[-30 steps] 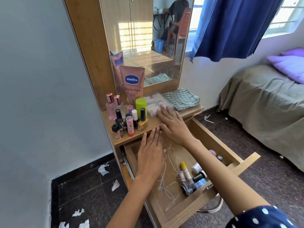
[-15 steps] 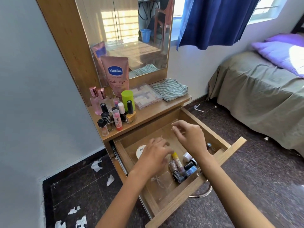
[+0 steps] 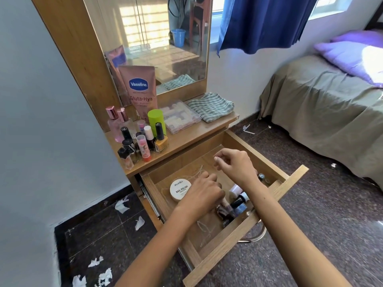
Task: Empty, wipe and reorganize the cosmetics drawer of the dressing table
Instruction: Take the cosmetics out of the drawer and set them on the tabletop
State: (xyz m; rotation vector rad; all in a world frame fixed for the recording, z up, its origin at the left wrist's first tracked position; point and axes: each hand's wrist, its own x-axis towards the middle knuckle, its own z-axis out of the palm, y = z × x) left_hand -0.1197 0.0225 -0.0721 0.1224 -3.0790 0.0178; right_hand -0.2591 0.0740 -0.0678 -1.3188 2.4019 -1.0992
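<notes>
Wooden drawer pulled open; inside, round white nail-polish tin flat at left, small bottles heaped at front right.

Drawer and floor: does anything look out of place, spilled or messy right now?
Yes. Torn white paper scraps litter the dark floor left of the open drawer. Inside it, loose pale thread straggles across the bottom, and small bottles lie jumbled near the front.

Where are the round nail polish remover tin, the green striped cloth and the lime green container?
round nail polish remover tin [image 3: 179, 189]: head view, middle of its white lid.
green striped cloth [image 3: 211, 106]: head view, middle of its folded top.
lime green container [image 3: 156, 122]: head view, its side wall.
</notes>
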